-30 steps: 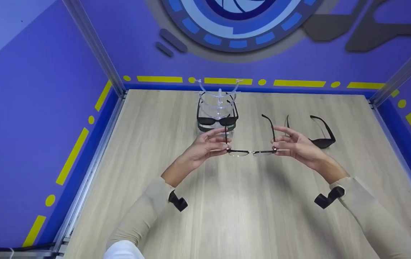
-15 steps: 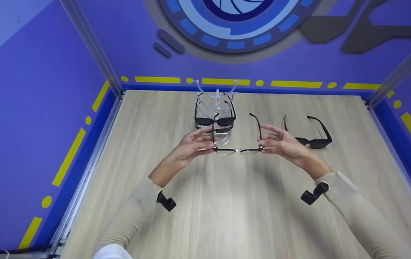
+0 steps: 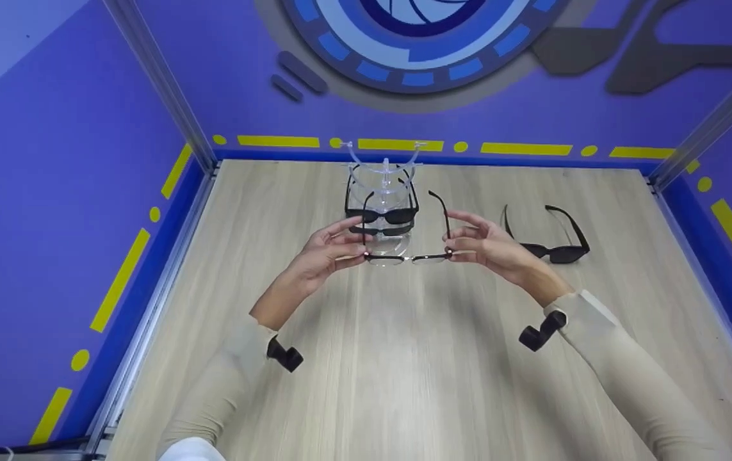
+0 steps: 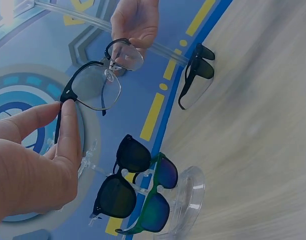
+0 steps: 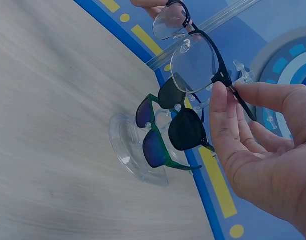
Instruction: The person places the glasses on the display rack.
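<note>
My left hand [image 3: 324, 256] and right hand [image 3: 490, 246] hold a pair of clear-lensed eyeglasses [image 4: 89, 62] in the air, one at each hinge. Its dark temples are unfolded and point away from me, toward a clear plastic display stand [image 3: 386, 169]. Thumb and fingers pinch the frame corner on each side, as both wrist views show. Two pairs sit on the stand's lower tiers: black sunglasses [image 5: 187, 129] and, below them, green-framed sunglasses [image 5: 154, 147] with bluish lenses. The stand's upper arms carry no glasses.
Another pair of black sunglasses [image 3: 561, 254] lies with temples unfolded on the wooden table [image 3: 391, 371], right of my right hand. The stand's round base [image 5: 124, 145] rests on the table. Blue printed panels [image 3: 84, 160] enclose the back and sides.
Both hands have carried the eyeglasses leftward and slightly away from me, so they now stand in front of the display stand. The grip at both hinges stays the same.
</note>
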Motion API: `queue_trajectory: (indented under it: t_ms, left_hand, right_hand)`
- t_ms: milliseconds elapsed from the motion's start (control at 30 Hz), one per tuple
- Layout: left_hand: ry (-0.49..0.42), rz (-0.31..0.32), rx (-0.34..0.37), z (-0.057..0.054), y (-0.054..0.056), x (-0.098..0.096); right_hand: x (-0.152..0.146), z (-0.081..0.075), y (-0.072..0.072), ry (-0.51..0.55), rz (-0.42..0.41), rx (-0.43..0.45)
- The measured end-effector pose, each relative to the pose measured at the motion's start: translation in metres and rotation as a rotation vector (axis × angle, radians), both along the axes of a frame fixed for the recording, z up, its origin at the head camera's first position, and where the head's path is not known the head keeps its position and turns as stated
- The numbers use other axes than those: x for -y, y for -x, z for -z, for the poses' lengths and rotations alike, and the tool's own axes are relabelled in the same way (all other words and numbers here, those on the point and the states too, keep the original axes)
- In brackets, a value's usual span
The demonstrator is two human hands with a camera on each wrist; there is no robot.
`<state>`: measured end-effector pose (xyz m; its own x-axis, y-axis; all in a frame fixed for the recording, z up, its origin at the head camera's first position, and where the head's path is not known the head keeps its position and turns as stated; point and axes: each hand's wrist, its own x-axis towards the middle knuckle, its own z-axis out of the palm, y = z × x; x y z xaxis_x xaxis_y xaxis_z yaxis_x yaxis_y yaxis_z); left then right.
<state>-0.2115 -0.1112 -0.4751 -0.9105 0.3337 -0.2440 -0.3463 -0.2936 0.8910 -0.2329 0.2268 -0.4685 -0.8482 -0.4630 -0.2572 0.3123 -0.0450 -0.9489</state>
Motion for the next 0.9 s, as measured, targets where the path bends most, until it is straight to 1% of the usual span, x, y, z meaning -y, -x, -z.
queue_trajectory:
  t_ms: [100, 300, 400, 533, 700, 833, 900]
  left_hand:
    - [-0.003, -0.005, -0.003, -0.002, 0.002, 0.003]
    - [-0.017, -0.016, 0.005, -0.002, 0.009, 0.006]
    - [-0.006, -0.022, 0.004, -0.002, 0.013, 0.008]
    - [0.006, -0.028, 0.002, -0.003, 0.019, 0.011]
    - [-0.005, -0.031, 0.003, -0.005, 0.028, 0.015]
    - [-0.011, -0.018, 0.017, -0.006, 0.035, 0.017]
    - [-0.008, -0.023, 0.028, -0.006, 0.038, 0.017]
  right_hand:
    - [0.003, -0.002, 0.004, -0.004, 0.001, -0.007]
    - [0.009, -0.005, 0.011, -0.008, 0.005, -0.017]
    - [0.011, -0.006, 0.016, -0.007, 0.008, -0.016]
    - [0.015, -0.009, 0.022, 0.004, 0.016, -0.017]
    - [0.02, -0.011, 0.029, 0.023, 0.025, -0.02]
    - [0.023, -0.012, 0.032, 0.018, 0.042, -0.015]
    - [0.024, -0.012, 0.033, 0.012, 0.047, -0.015]
